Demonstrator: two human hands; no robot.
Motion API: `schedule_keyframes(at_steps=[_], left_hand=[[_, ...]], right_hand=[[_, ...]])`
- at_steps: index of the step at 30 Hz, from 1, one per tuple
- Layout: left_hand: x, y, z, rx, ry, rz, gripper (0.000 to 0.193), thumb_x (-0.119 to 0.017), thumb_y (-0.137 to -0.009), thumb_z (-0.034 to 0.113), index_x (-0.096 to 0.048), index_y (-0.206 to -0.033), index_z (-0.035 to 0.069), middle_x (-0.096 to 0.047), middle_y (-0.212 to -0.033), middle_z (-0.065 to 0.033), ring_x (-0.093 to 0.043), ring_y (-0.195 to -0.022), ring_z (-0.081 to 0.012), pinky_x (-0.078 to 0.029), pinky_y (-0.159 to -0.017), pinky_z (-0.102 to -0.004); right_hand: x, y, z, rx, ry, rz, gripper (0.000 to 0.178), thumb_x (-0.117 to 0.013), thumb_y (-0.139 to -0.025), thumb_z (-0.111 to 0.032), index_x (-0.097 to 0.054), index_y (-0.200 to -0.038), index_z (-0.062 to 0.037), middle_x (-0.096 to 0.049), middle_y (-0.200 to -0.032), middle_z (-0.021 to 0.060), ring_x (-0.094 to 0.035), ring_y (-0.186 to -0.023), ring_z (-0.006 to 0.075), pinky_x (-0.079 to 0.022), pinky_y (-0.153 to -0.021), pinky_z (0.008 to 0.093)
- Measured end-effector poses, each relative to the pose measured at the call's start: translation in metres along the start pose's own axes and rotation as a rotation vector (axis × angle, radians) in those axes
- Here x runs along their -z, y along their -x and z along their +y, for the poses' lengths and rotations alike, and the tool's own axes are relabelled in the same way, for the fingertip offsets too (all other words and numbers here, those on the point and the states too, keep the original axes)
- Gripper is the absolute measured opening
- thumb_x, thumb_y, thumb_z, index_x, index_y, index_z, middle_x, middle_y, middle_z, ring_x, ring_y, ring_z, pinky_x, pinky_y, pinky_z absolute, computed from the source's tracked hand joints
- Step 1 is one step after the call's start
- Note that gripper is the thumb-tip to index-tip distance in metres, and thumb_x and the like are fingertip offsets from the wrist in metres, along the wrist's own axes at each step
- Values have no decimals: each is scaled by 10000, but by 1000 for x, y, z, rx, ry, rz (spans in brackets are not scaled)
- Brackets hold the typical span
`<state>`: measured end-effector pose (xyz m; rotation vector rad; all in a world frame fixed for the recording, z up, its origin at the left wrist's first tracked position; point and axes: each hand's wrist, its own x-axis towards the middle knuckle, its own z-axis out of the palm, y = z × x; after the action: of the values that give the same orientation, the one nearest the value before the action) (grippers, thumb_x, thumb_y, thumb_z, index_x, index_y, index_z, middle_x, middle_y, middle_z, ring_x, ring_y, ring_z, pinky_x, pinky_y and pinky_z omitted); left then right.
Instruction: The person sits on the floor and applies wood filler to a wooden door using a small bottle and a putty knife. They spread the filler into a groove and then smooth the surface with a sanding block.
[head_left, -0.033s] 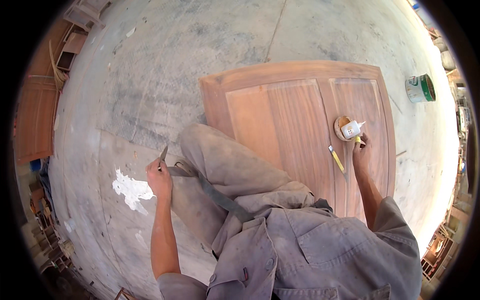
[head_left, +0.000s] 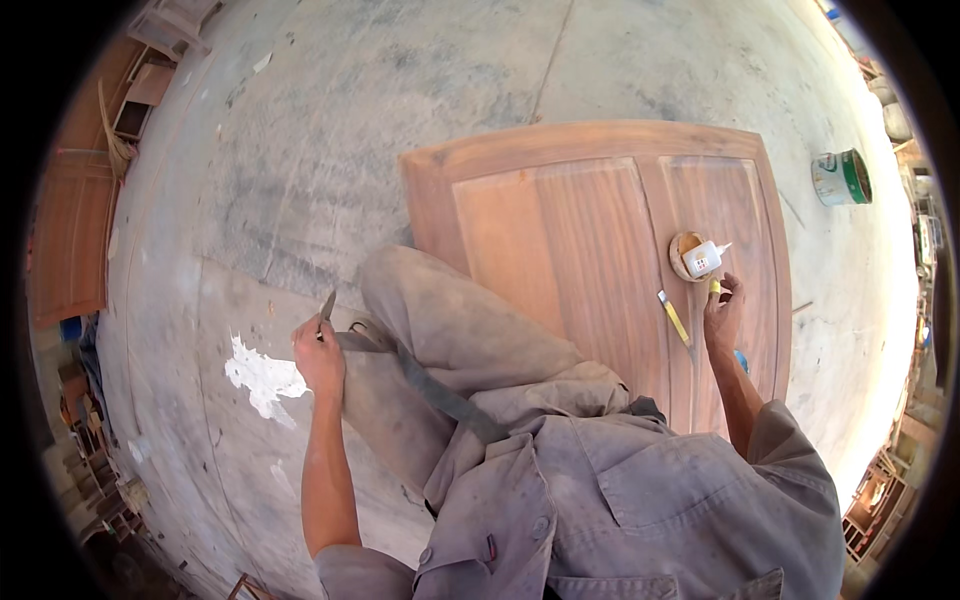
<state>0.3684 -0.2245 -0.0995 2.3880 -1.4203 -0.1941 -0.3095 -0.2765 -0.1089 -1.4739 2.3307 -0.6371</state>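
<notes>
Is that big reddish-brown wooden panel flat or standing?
Flat: the reddish-brown wooden panel faces up, with a round brown bowl and a slim yellow tool resting on it.

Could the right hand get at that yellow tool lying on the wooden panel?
Probably yes: the right hand is just right of the yellow tool, with nothing visible between them on the wooden panel. It seems to pinch a small yellow piece, which could hamper a grasp.
</notes>
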Motion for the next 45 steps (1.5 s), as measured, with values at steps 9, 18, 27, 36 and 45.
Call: schedule_keyframes(at_steps=[9, 18, 27, 36, 45], left_hand=[[-2, -6, 6, -26, -24, -10, 212, -635, -926, 130, -744, -1082, 37, -718, -1073, -138, -632, -1076, -337, -515, -899, -465], [-1, -5, 13, 24, 15, 2, 216, -637, -927, 147, -756, -1074, 43, -725, -1069, -144, -640, -1059, -340, -513, -896, -460], [-1, -6, 22, 103, -3, 17, 228, -628, -930, 157, -757, -1080, 44, -723, -1061, -152, -645, -1033, -345, -522, -874, -465], [2, -6, 15, 90, 14, -13, 264, -615, -955, 195, -740, -1140, 54, -708, -1102, -187, -649, -1059, -372, -522, -899, -466], [2, -5, 19, 105, 6, -9, 243, -620, -932, 157, -758, -1106, 57, -725, -1098, -143, -644, -1064, -335, -522, -899, -456]], right_hand=[[-17, 87, -12, 215, 214, -239, 335, -648, -890, -44, -555, -1212, -34, -580, -1173, 210, -552, -1122, 433, -471, -935, 526], [-42, 63, -109, 521, 69, -331, 292, -616, -869, 8, -542, -1150, -16, -586, -1041, 203, -614, -940, 424, -516, -762, 500], [-107, -3, -213, 431, -237, -431, 214, -590, -959, -42, -621, -1158, 31, -642, -894, 194, -635, -778, 265, -498, -713, 380], [-119, -8, -206, -85, -826, -787, 190, -530, -1055, -123, -622, -1169, -3, -625, -963, 28, -615, -822, 126, -509, -688, 325], [-80, 38, -200, -38, -681, -1223, 264, -519, -1085, -215, -634, -1238, -33, -683, -994, 51, -610, -774, 91, -522, -688, 265]])
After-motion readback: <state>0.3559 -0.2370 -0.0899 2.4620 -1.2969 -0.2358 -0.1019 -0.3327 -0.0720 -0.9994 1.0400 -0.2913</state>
